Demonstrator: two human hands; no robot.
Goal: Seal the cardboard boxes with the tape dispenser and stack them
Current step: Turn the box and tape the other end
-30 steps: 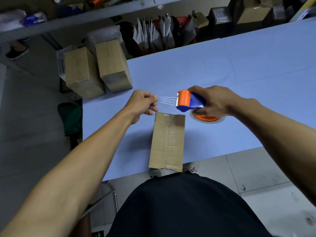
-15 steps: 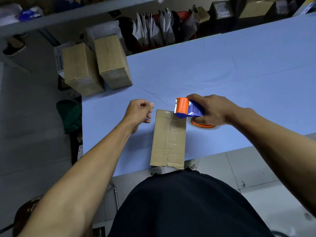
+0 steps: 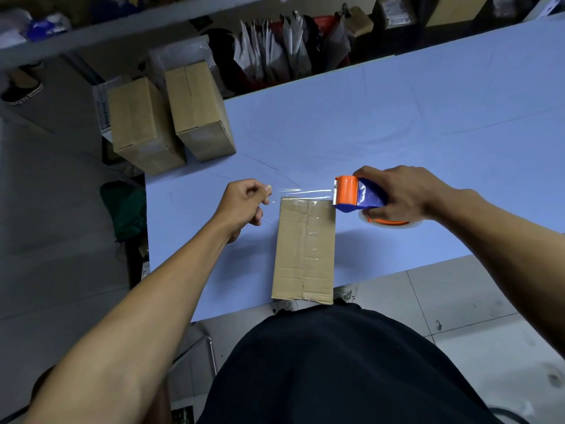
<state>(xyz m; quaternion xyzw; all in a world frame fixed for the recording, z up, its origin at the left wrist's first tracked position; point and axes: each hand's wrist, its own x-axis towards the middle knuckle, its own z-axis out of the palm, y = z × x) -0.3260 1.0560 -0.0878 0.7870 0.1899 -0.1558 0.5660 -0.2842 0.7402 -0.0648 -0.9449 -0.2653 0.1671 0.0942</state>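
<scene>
A cardboard box (image 3: 302,252) lies on the pale blue table (image 3: 412,123) near its front edge, with clear tape along its top seam. My right hand (image 3: 403,194) grips the orange and blue tape dispenser (image 3: 356,194) just past the box's far right corner. My left hand (image 3: 244,201) pinches the free end of a clear tape strip (image 3: 301,191), which stretches from the dispenser across the box's far edge. Two more cardboard boxes (image 3: 195,108) (image 3: 137,123) stand at the table's far left corner.
Behind the table, shelves and the floor hold bags, packets (image 3: 275,50) and more boxes (image 3: 394,10). A dark green bag (image 3: 125,206) lies on the floor left of the table. Tiled floor shows to the right of my black-clad body.
Both hands have come down closer to the box's far end. The tape strip, drawn out a second ago and slack half a second ago, is again stretched taut between my hands.
</scene>
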